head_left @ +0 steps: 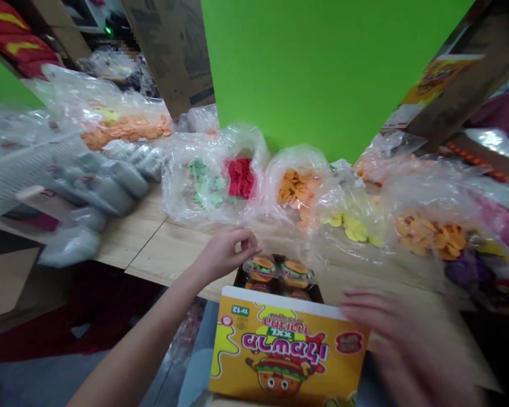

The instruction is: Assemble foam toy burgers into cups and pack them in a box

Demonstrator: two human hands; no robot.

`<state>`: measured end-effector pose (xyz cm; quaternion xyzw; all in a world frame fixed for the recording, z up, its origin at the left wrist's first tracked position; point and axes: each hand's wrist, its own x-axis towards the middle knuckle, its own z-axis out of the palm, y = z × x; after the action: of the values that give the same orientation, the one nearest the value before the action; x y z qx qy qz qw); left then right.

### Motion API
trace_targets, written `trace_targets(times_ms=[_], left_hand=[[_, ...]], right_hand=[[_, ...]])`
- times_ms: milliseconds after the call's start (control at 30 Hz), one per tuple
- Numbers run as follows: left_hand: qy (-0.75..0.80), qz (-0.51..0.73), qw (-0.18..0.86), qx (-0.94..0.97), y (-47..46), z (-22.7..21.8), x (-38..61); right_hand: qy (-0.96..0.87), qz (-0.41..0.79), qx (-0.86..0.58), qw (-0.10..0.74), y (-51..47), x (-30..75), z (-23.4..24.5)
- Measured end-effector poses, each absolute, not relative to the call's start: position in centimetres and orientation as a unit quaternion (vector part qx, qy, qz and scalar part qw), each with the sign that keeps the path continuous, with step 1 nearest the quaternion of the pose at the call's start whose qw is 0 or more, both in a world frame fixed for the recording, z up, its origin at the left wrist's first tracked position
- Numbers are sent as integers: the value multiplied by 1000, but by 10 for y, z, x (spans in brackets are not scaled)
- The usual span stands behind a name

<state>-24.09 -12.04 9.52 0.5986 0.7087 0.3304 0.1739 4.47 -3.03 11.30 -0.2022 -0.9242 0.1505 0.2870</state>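
Observation:
A yellow cardboard box (286, 350) with a burger cartoon and red lettering stands open at the table's near edge. Inside it lie wrapped burger-shaped candies (280, 271). My left hand (227, 251) hovers over the box's far left corner, fingers curled in a pinch just beside a candy; what it holds, if anything, I cannot make out. My right hand (390, 333) is smeared by motion at the box's right side, fingers stretched toward the lid.
Clear plastic bags of coloured pieces line the wooden table (152, 249): green and red (220, 181), orange (294, 189), yellow (352, 226), orange (432, 234). Grey blister trays (93, 186) lie at left. A green screen (322, 73) stands behind.

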Motion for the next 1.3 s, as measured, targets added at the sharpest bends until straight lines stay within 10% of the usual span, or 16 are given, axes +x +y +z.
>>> trace_targets(times_ms=[200,667,967,1300], left_hand=[[696,260,220,633,-91,109,-236],[711,277,-136,631,-204,68,-168],[745,344,-94,563,-216,43,-195],[677,337,-41,653,-292,38,-162]], right_hand=[[-949,94,-223,200,-53,-7,54],[-861,79,-412,289,-29,-1,51],[-907,-32,-293,301,-43,65,43],[-936,114,-178,280,-108,129,0]])
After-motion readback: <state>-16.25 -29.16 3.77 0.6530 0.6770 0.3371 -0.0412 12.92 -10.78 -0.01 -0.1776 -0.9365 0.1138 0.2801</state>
